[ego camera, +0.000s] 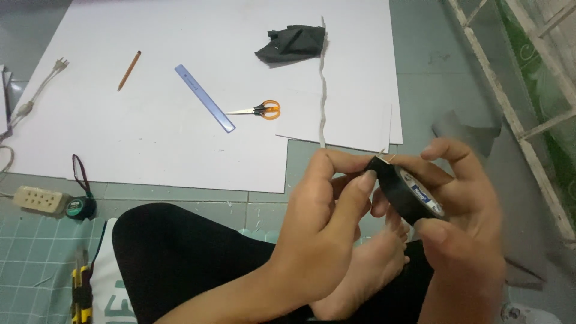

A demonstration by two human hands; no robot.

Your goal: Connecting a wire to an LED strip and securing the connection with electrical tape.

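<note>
Hands come first, just above your bare foot (366,273): your right hand (462,222) has its fingers clamped on a roll of black electrical tape (408,192), thumb under it, forefinger over the top. Your left hand (327,222) pinches the roll's upper edge, thumb (360,189) and forefinger together on the tape. Left of your knee, on the tiled floor, lie a yellow utility knife (80,294), a tape measure (80,207) and a power strip (39,200). Farther out, white board (180,138) carries orange-handled scissors (259,110), a blue ruler (204,98), a pencil (129,70) and dark folded cloth (292,43). No container shows.
</note>
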